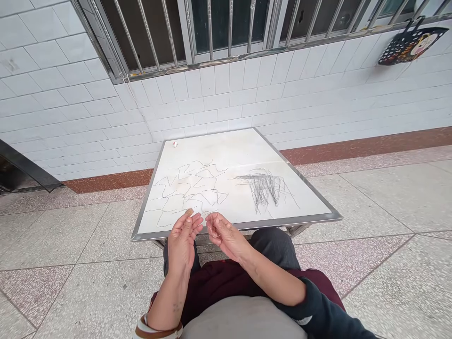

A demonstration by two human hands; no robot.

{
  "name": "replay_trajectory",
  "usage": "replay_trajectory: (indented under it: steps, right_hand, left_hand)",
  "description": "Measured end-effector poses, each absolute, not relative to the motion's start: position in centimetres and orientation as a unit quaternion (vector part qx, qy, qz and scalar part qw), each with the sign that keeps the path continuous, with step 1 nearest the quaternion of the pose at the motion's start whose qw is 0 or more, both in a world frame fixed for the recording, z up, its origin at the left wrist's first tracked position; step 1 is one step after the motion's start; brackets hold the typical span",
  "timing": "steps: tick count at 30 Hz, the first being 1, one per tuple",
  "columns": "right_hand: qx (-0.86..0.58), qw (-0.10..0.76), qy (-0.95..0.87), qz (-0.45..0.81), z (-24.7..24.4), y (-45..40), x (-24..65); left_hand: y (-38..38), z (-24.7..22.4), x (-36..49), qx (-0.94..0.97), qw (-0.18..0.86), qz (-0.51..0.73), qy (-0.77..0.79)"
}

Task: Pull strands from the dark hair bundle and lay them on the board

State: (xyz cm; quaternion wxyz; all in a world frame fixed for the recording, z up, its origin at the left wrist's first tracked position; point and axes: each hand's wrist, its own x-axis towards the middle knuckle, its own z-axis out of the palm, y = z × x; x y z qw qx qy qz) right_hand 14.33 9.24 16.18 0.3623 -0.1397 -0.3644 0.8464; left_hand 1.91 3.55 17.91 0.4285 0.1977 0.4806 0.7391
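Nearest the cam, grey cloth [243, 322] sits at 6 o'clock. Beyond it, the white table [226, 150] carries a tangled bundle [266, 186] toward 3 o'clock and spread bent strands [192, 181] toward 9. Best technique, IMO: one strand at a time, light pinch, both hands close, clear of the laid ones so nothing snags. R hand [224, 230]: fingers curled narrow, pinching. L hand [183, 235]: fingers loosely bent, a small brown bit [189, 212] at the index tip, held or stuck on, can't tell. Thinnest: a thin strand [212, 230] btwn R fingertips, approx. 10 o'clock of that wrist; its ends unclear.
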Motion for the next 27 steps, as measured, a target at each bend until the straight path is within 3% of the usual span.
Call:
replay_trajectory:
  steps: [9, 20, 27]
  right_hand:
    - [-0.09, 0.284, -0.385, 0.874, 15.4, 10.2, 15.8]
    - [-0.182, 0.317, -0.38, 0.85, 14.3, 10.1, 14.0]
    - [-0.286, 0.377, -0.319, 0.821, 15.6, 17.6, 13.4]
  left_hand:
    - [3.5, 18.5, 0.0, 0.238, 0.39, 0.725, 0.515]
    - [4.8, 17.9, -0.6, 0.266, 0.384, 0.721, 0.511]
    - [4.6, 16.6, -1.2, 0.32, 0.285, 0.678, 0.597]
